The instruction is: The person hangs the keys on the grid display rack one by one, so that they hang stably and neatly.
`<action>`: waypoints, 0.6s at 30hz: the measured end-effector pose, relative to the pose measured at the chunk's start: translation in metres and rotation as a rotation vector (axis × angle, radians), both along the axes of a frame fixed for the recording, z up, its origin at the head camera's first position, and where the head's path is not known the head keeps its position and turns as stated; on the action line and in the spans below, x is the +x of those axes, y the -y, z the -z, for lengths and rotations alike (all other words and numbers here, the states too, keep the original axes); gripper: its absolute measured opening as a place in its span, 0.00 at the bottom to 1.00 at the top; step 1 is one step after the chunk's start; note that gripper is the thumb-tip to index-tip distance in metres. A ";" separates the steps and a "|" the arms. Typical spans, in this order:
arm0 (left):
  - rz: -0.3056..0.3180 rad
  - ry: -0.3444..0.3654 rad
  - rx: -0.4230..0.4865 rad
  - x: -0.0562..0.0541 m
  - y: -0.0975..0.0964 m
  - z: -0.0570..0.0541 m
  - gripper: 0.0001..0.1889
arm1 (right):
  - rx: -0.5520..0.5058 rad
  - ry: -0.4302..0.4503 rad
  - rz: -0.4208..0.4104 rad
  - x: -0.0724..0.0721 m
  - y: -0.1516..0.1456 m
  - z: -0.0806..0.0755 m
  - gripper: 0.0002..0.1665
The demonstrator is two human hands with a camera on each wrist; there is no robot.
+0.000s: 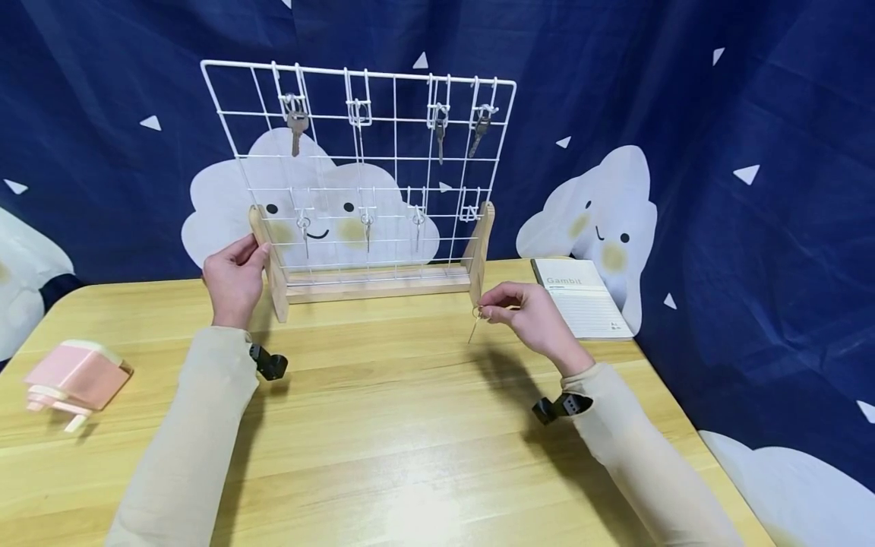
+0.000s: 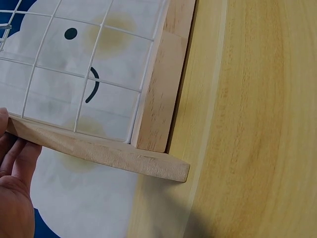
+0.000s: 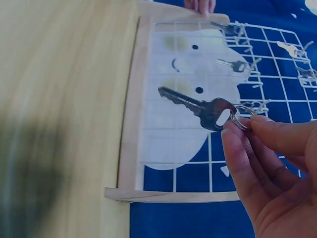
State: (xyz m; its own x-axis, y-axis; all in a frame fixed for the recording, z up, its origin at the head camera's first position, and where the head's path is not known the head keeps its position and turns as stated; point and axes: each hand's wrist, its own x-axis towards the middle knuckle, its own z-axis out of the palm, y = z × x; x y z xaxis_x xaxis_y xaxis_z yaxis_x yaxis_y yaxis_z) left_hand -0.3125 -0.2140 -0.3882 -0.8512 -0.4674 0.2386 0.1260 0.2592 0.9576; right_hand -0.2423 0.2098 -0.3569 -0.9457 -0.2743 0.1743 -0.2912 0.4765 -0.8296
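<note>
A white wire grid rack [image 1: 395, 156] stands upright in a wooden base [image 1: 376, 289] at the back of the table. My left hand [image 1: 235, 279] grips the base's left upright [image 2: 99, 153]. In front of the right upright [image 1: 481, 243], my right hand [image 1: 526, 315] pinches the ring of a key [image 3: 195, 106], which hangs above the table, apart from the rack. Several other keys hang from hooks on the grid, such as a key [image 1: 297, 125] at upper left and a key [image 1: 481, 133] at upper right. The lower right hook [image 1: 469, 209] carries no key.
A notebook [image 1: 584, 298] lies at the back right, beyond my right hand. At the left of the table [image 1: 383, 425] sits a pink and cream object [image 1: 78, 376]. A dark blue curtain with clouds [image 1: 581, 99] hangs close behind the rack.
</note>
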 end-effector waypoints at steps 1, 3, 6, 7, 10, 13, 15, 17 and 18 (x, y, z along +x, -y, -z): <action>0.001 -0.001 0.005 0.000 0.000 0.000 0.20 | -0.007 -0.002 0.007 -0.002 0.001 -0.002 0.05; 0.003 -0.006 0.016 0.000 0.000 0.000 0.20 | -0.027 -0.009 0.014 -0.006 0.002 -0.005 0.05; 0.009 -0.019 0.030 -0.001 0.000 0.001 0.20 | -0.052 -0.020 0.021 -0.010 0.003 -0.009 0.05; 0.011 -0.023 0.035 -0.001 0.000 0.001 0.20 | -0.054 -0.025 0.024 -0.012 0.003 -0.010 0.05; 0.012 -0.027 0.039 -0.002 0.000 0.002 0.20 | -0.055 -0.043 0.035 -0.016 0.004 -0.013 0.05; 0.012 -0.031 0.041 -0.003 0.001 0.003 0.20 | -0.065 -0.059 0.036 -0.020 0.006 -0.016 0.05; 0.013 -0.033 0.041 -0.003 0.001 0.003 0.20 | -0.078 -0.069 0.039 -0.023 0.007 -0.019 0.05; 0.016 -0.032 0.034 -0.002 0.001 0.003 0.20 | -0.096 -0.074 0.041 -0.025 0.008 -0.022 0.05; 0.017 -0.031 0.032 -0.002 0.001 0.003 0.20 | -0.105 -0.074 0.043 -0.026 0.009 -0.023 0.05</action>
State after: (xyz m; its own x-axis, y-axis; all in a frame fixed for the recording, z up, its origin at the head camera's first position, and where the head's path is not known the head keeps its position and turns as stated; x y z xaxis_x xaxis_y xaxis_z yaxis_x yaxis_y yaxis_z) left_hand -0.3150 -0.2154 -0.3911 -0.8516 -0.4606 0.2501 0.1602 0.2256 0.9610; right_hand -0.2686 0.2010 -0.3342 -0.9396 -0.2103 0.2700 -0.3347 0.4012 -0.8526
